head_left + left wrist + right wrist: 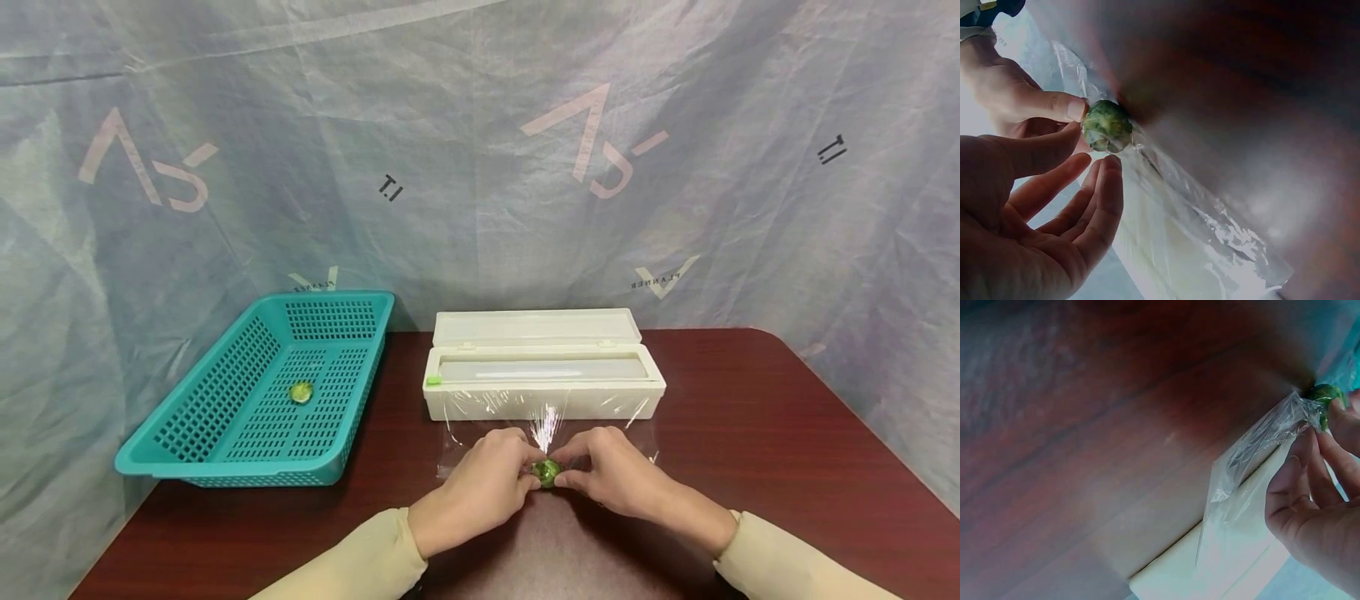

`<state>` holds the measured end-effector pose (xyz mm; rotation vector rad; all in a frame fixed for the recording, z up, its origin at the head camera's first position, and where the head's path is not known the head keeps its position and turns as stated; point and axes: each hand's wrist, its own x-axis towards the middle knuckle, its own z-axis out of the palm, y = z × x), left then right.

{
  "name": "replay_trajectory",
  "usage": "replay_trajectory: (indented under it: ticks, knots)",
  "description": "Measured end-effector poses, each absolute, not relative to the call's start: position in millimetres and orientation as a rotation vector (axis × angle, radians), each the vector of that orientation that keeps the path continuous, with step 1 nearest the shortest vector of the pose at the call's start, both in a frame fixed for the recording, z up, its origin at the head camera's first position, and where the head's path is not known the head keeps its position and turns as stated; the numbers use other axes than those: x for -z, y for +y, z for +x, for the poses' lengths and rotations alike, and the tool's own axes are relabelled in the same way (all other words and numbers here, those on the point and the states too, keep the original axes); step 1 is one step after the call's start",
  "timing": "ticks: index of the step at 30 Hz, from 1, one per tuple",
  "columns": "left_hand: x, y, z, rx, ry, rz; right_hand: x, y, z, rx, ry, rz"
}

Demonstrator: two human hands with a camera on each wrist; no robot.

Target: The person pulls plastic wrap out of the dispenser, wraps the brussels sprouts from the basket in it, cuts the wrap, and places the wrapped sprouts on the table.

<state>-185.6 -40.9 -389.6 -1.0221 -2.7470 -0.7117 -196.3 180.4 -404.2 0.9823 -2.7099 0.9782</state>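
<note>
A small round green Brussels sprout (547,473) is between my two hands, close over the table, with clear cling film (1241,456) drawn about it. My left hand (491,475) holds the sprout's left side between thumb and fingers. From the right, my right hand (618,471) pinches the film gathered beside the sprout, its fingertips right at it. Bunched creases run from the sprout back to a white cling film dispenser (543,406), whose lid stands up. In the left wrist view the sprout (1107,127) shows with film shining on its side.
To the left stands a turquoise basket (345,454) with slotted walls, holding one small yellow-green piece (301,392). A light green slider (434,380) sits at the dispenser's left end. Behind the dark red table (765,433) hangs a grey printed cloth (465,167).
</note>
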Motion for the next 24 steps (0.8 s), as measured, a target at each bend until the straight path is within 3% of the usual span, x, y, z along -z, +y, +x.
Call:
replay_trajectory:
  ticks: [24]
  knots:
    - [393, -29, -203, 0.713, -2.821, -0.97, 403, 180, -198, -0.922, -2.691, 1.008]
